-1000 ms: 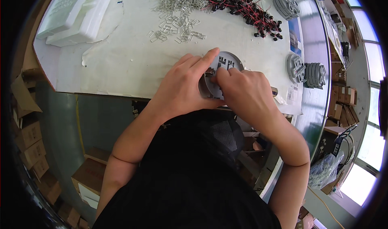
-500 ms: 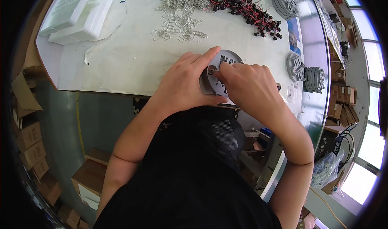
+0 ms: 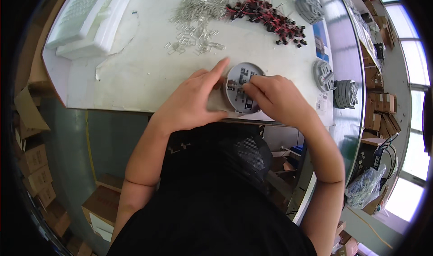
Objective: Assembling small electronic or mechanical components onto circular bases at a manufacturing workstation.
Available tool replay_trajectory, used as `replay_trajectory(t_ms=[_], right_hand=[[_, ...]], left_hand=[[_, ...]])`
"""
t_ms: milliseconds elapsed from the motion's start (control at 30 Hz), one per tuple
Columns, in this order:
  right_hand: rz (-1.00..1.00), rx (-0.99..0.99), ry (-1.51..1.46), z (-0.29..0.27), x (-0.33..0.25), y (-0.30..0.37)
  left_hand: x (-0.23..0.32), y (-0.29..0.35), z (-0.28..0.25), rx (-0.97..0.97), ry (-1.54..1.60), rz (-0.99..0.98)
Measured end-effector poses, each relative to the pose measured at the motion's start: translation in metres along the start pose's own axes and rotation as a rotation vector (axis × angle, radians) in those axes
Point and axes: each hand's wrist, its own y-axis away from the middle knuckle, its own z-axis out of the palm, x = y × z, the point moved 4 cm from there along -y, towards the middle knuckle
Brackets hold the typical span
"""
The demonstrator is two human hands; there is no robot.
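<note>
A round grey plastic housing (image 3: 234, 101) with a raised rim and dark slots stands tilted at the table's near edge. My right hand (image 3: 282, 99) is closed at its right side, thumb and curled fingers gripping over its inner face; whether a small part is pinched there is hidden. On the other side, my left hand (image 3: 189, 100) is slightly blurred, with thumb and index finger spread wide around the left rim. A narrow gap shows between its palm and the housing, and its other fingers are partly hidden.
Beyond my hands lie a heap of bent metal clips (image 3: 198, 12) and a pile of black parts with red wires (image 3: 266, 14). White foam trays (image 3: 85, 25) stand at left. Stacked grey housings (image 3: 346, 93) are at right. Below the table at left are cardboard boxes (image 3: 103, 206).
My left hand has drawn back leftward from the housing and opened wider. More of the housing's face shows. My right hand stays on it, and the whole view has shifted slightly.
</note>
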Motion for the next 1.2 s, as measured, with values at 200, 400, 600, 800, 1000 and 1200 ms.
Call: replay_trajectory(t_ms=[200,400,600,800,1000,1200], right_hand=[[-0.159,0.391,0.091,0.031,-0.014,0.051],[0.122,0.826,0.049,-0.033,0.026,0.093],[0.784,1.289,0.215,-0.161,0.322,0.243],[1.320,1.020,-0.286,-0.077,0.548,0.369],[1.224,1.117,-0.663,-0.054,0.459,0.345],[1.048,0.882,-1.138,-0.016,0.290,0.292]], left_hand=[[-0.006,-0.003,0.011,0.130,0.087,-0.046],[0.024,-0.005,0.010,0.115,-0.197,0.076],[-0.003,0.012,-0.004,0.118,0.259,-0.239],[0.061,-0.064,0.059,-0.205,0.359,0.012],[0.139,-0.192,0.209,-0.483,0.701,-0.040],[0.162,-0.270,0.342,-0.652,0.575,-0.208]])
